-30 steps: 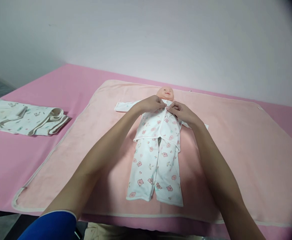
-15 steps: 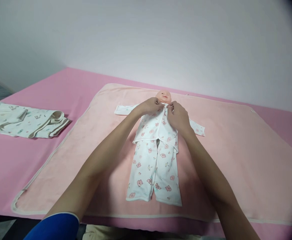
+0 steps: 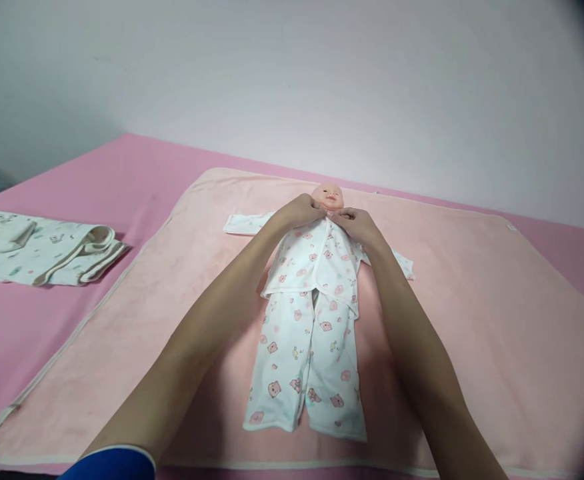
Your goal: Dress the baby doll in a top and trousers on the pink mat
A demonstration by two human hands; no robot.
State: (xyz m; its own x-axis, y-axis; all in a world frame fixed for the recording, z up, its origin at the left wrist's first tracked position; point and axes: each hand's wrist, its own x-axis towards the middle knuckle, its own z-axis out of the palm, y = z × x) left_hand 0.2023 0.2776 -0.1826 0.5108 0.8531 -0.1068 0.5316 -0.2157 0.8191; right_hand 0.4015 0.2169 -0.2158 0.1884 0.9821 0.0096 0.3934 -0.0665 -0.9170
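The left hand (image 3: 306,211) and right hand (image 3: 358,225) pinch the shirt (image 3: 309,267) at its neckline, just below the head of the doll (image 3: 329,195). Dressed in shirt and pants (image 3: 281,363), it lies face up on a blanket (image 3: 477,333), beside which folded cloth (image 3: 52,252) rests.

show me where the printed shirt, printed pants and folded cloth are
Printed shirt (image 3: 308,261), head view, on its front.
Printed pants (image 3: 281,360), head view, on the leg at left.
Folded cloth (image 3: 42,250), head view, on its upper side.

Left grip (image 3: 309,209) beside right grip (image 3: 355,223)
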